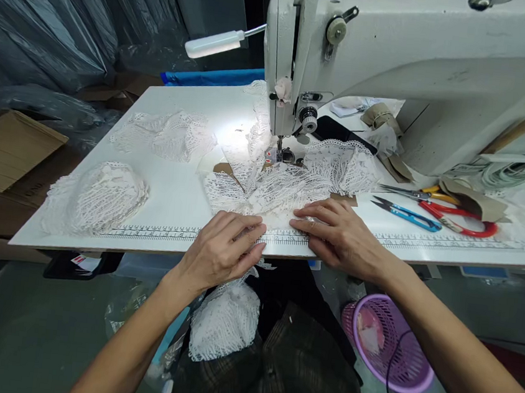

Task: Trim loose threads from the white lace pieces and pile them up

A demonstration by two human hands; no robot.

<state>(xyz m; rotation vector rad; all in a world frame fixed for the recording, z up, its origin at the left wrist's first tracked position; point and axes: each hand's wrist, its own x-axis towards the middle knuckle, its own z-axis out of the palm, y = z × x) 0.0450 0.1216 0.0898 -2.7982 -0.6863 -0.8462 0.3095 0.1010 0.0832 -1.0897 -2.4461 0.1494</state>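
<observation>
White lace (272,191) lies bunched on the tabletop (169,196) in the head view, spread below and beside the needle area (279,148) of the sewing machine (377,40). The left hand (220,245) rests at its near edge, thumb and forefinger close together; whether they pinch cloth, I cannot tell. The right hand (345,238) lies over the lace, fingers extended and thumb apart. The step in hand looks like smoothing and lining up the edge. The next move probably calls for light, even guidance toward the needle, keeping fingertips clear of it.
</observation>
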